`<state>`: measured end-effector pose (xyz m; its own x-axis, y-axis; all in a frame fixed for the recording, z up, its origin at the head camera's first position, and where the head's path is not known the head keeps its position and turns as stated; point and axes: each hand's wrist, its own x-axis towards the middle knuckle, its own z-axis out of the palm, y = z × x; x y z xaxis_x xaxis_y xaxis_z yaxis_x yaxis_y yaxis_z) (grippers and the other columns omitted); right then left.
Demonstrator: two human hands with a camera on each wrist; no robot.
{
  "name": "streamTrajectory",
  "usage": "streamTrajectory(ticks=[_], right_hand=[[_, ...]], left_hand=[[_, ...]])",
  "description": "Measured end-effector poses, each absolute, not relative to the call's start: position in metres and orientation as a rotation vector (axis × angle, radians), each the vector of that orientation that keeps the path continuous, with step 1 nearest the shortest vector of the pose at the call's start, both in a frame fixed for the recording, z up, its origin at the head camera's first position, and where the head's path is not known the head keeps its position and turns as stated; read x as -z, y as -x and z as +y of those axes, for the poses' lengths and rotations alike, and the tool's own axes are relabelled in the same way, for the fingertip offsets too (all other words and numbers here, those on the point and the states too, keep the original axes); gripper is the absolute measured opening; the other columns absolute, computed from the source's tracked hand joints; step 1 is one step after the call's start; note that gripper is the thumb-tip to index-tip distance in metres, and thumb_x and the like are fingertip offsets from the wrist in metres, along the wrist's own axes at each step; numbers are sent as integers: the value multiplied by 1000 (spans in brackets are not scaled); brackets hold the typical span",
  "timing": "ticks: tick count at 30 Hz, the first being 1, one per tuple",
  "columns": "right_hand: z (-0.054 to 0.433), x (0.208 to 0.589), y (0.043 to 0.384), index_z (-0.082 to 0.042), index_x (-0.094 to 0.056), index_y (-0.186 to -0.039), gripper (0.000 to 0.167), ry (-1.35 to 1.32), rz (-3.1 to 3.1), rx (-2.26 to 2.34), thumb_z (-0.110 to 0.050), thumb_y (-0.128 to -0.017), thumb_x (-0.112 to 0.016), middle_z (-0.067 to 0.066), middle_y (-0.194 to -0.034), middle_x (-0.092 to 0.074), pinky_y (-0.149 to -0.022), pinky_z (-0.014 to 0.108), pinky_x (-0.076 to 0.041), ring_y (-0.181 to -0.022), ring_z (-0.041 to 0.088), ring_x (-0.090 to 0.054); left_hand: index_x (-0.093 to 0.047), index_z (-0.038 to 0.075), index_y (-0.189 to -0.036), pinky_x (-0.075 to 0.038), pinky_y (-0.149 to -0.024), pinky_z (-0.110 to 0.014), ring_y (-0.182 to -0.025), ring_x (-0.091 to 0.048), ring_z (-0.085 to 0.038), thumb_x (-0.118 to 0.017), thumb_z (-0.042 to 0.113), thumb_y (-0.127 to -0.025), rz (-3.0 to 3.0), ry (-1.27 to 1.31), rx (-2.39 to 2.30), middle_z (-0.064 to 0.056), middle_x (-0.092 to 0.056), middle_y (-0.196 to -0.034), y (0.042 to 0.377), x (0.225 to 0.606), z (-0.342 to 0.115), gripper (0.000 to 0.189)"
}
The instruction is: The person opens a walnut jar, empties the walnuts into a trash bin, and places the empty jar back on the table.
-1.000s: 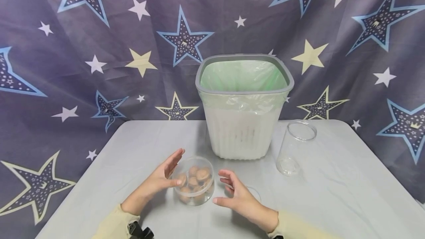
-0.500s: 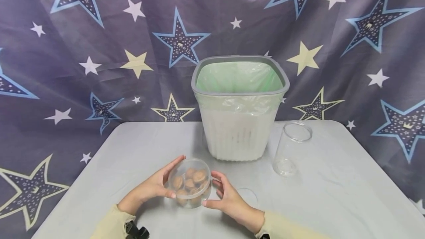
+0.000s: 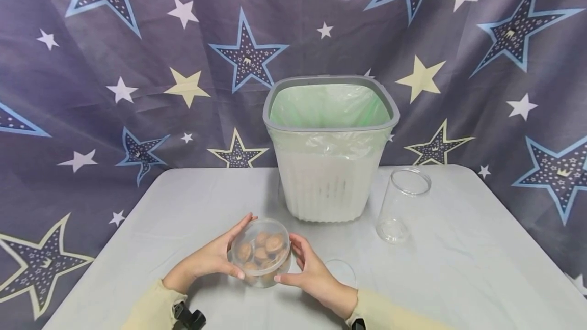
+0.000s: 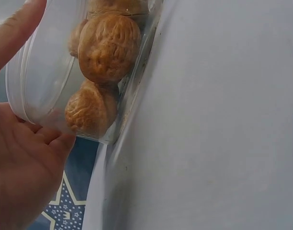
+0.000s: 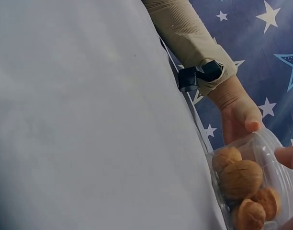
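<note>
A round clear plastic tub (image 3: 261, 251) with a translucent lid has several walnuts (image 4: 109, 48) inside, low in front of me in the head view. My left hand (image 3: 212, 257) holds its left side, thumb near the front and fingers behind. From the right, my right hand (image 3: 316, 279) grips the opposite side with curved fingers and the thumb at the front. In the right wrist view the tub's base is down at the white table, with the left hand (image 5: 240, 117) beyond it. Whether the base touches the table cannot be told. Part of the far fingers is hidden.
Behind the tub stands a white bin (image 3: 327, 182) with a grey rim and a green-tinted liner. A tall clear jar (image 3: 394, 213) is right of it, uncovered. A thin clear disc (image 3: 353, 274) lies partly behind my right hand on the white table (image 3: 458, 269). A star-patterned cloth (image 3: 312, 50) hangs behind.
Both hands have closed in from either side and now hold the tub. The right hand has moved left to meet it. The head view has shifted slightly.
</note>
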<state>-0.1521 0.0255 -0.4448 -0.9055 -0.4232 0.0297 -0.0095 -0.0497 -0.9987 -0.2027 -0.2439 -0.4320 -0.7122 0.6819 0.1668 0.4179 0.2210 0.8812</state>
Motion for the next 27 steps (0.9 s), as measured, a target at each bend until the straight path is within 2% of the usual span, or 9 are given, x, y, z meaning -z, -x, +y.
streamTrajectory(ticks=[5,8,10,13,15,16,20,24,27], right_hand=[[25,447,155,3,-24,-144,87,466,1948,2038,-5,-75,-76,24,-150,-25,-112,56,-14,-140,40,-18],[24,449,157,4,-24,-144,87,468,1945,2040,-4,-75,-75,25,-150,-26,-112,55,-14,-140,39,-19],[23,451,158,5,-24,-144,87,475,1948,2041,-3,-74,-75,25,-150,-26,-113,55,-13,-140,39,-19],[21,453,159,6,-24,-144,88,508,1976,2046,-2,-73,-76,25,-149,-27,-113,53,-12,-140,38,-20],[19,454,160,6,-25,-143,89,534,1996,2054,0,-71,-77,26,-149,-28,-114,51,-11,-140,37,-21],[18,454,160,6,-25,-143,89,546,2003,2061,1,-70,-77,26,-148,-28,-114,50,-11,-139,37,-21],[16,455,161,6,-27,-142,90,559,2005,2089,4,-67,-77,25,-147,-31,-114,49,-11,-139,36,-23],[17,455,160,4,-27,-143,91,523,1978,2095,3,-68,-78,23,-147,-33,-114,50,-11,-139,35,-24],[18,453,159,2,-26,-144,92,490,1947,2099,1,-69,-80,22,-147,-33,-113,52,-14,-139,35,-25]], left_hand=[[-5,4,-151,-17,-103,-67,-135,-16,6,-88,19,-62,2276,-1029,-1469,-24,-17,-153,204,432,-244,123],[-5,2,-151,-18,-103,-67,-138,-16,-5,-88,18,-61,2282,-1024,-1463,-27,-17,-152,204,431,-244,123],[-5,1,-150,-22,-108,-55,-140,-16,-19,-88,16,-61,2294,-1015,-1453,-28,-17,-152,204,431,-244,123],[-7,0,-150,-24,-110,-29,-139,-14,-40,-88,12,-58,2329,-1005,-1437,-29,-16,-151,204,430,-243,124],[-8,-1,-150,-19,-106,-16,-137,-12,-46,-88,11,-56,2353,-1000,-1431,-29,-15,-151,204,429,-243,124],[-9,-1,-150,-18,-104,-13,-137,-12,-47,-88,11,-55,2370,-998,-1424,-29,-15,-151,204,429,-242,124],[-11,-3,-149,-13,-104,-10,-137,-11,-47,-89,12,-54,2406,-990,-1411,-29,-14,-151,203,429,-241,124],[-11,-4,-149,-13,-105,-12,-137,-12,-47,-89,12,-53,2423,-988,-1408,-28,-15,-151,202,429,-239,124],[-11,-4,-149,-18,-111,-30,-137,-12,-47,-89,11,-53,2427,-987,-1406,-28,-15,-152,200,428,-238,124]])
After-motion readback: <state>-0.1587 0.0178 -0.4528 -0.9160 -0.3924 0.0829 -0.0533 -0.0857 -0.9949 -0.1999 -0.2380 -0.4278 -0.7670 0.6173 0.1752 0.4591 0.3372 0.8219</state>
